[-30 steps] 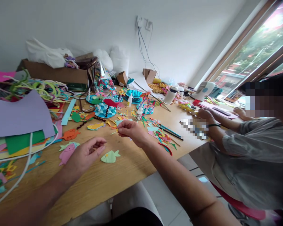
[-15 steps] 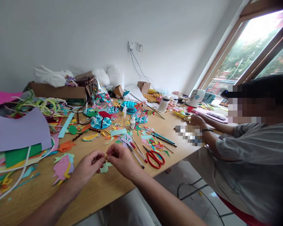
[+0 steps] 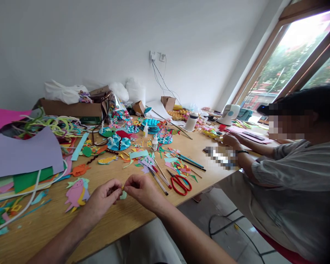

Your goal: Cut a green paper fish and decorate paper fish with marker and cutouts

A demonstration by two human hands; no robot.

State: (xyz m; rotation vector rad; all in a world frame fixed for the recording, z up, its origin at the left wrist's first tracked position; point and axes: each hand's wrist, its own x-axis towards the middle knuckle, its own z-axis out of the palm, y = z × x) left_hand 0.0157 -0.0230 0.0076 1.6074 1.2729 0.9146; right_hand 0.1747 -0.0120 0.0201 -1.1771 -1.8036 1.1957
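My left hand (image 3: 109, 193) and my right hand (image 3: 140, 190) meet above the front of the wooden table, fingertips pinched around a tiny yellow piece (image 3: 123, 187). Most of that piece is hidden by the fingers. A pale green paper piece (image 3: 123, 195) shows just below the fingertips. To the left of my left hand lies a pink paper fish (image 3: 76, 193) with yellow parts. Red-handled scissors (image 3: 180, 184) and pens (image 3: 158, 182) rest to the right of my right hand.
Paper scraps, an orange cutout (image 3: 80, 169), glue bottles (image 3: 154, 143) and blue decorated discs (image 3: 118, 142) cover the middle. Purple paper (image 3: 24, 152) lies at left. At right, a person (image 3: 294, 176) works at the table, near a white bottle (image 3: 191, 122).
The view has shifted slightly, so things at left appear further right. My hands stay pinched together, and less of the pale green paper shows beneath them.
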